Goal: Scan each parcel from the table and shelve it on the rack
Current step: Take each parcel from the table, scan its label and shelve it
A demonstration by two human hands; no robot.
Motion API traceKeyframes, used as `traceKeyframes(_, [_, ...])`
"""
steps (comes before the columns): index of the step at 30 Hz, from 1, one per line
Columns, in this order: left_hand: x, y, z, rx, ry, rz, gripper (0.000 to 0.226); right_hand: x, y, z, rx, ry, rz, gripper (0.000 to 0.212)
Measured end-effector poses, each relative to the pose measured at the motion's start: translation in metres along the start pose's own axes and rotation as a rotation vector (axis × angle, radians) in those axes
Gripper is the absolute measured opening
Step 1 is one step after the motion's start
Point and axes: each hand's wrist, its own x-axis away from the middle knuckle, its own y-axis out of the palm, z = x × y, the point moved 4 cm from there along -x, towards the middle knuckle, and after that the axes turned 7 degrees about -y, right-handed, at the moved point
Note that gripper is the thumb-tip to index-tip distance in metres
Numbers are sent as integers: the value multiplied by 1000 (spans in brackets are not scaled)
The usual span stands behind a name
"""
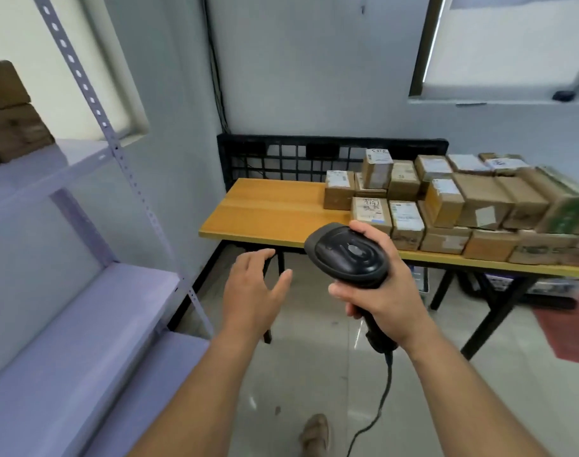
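Right hand [380, 291]: wrapped round the scanner [347, 253], whose handle is mostly hidden.
Left hand [252, 291]: fingers spread, nothing held.
Parcels [446, 206]: stacked on the table [265, 209] beyond the scanner; the rightmost are cut off.
Labels: blurred, unreadable.
Rack [83, 324]: left of the empty hand, cropped.

One scanner [347, 252], one table [268, 206], one rack [83, 291]. Roughly twenty parcels [446, 206] fill the right of the frame; blur prevents an exact count. Two stacked parcels [11, 110] sit upper left.

brown cardboard parcels [446, 206] stacked on wooden table's [268, 209] right part; black scanner [351, 252] upright.
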Motion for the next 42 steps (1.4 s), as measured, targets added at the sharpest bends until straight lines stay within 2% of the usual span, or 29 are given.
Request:
traceKeyframes(14, [-152, 167, 44, -6, -57, -341, 56, -116, -127, 77, 166, 134, 233, 82])
traceKeyframes(22, [-230, 245, 51, 9, -96, -494, 59, -179, -165, 133, 210, 218, 307, 82])
traceKeyframes(32, [-273, 328, 43, 102, -332, -747, 68, -212, -188, 189, 191, 357, 354, 81])
traceKeyframes(39, [-260, 343, 23, 270, -554, -873, 91, -204, -191, 220, 155, 420, 355, 83])
traceKeyframes(42, [-255, 343, 17, 334, -596, -925, 103, -197, -188, 230, 149, 454, 339, 83])
